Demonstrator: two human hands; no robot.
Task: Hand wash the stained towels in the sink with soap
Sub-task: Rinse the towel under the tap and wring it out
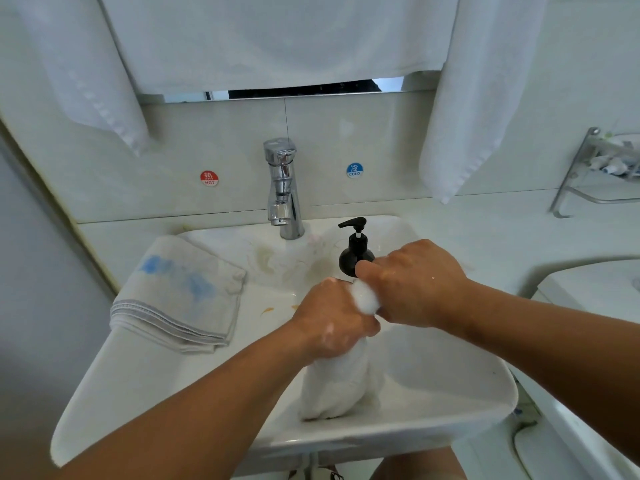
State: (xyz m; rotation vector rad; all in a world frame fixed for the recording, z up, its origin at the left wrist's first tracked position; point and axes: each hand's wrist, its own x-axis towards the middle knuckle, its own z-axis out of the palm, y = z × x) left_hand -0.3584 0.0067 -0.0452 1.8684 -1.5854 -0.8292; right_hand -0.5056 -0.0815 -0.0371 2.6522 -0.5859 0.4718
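A wet white towel (337, 386) hangs bunched over the white sink (460, 382). My left hand (330, 320) grips its upper part, with soap foam on the knuckles. My right hand (412, 282) holds the top end of the same towel, which bulges out between the two fists. A second towel (180, 296), folded and marked with blue stains, lies on the sink's left rim. A black soap pump bottle (355, 251) stands on the rim just behind my right hand. The chrome faucet (284, 192) shows no running water.
Yellowish stains mark the basin near the faucet. White towels (460, 109) hang on the wall above and to both sides. A metal rack (595, 168) with small items sits at the right. A toilet edge (588, 296) shows at far right.
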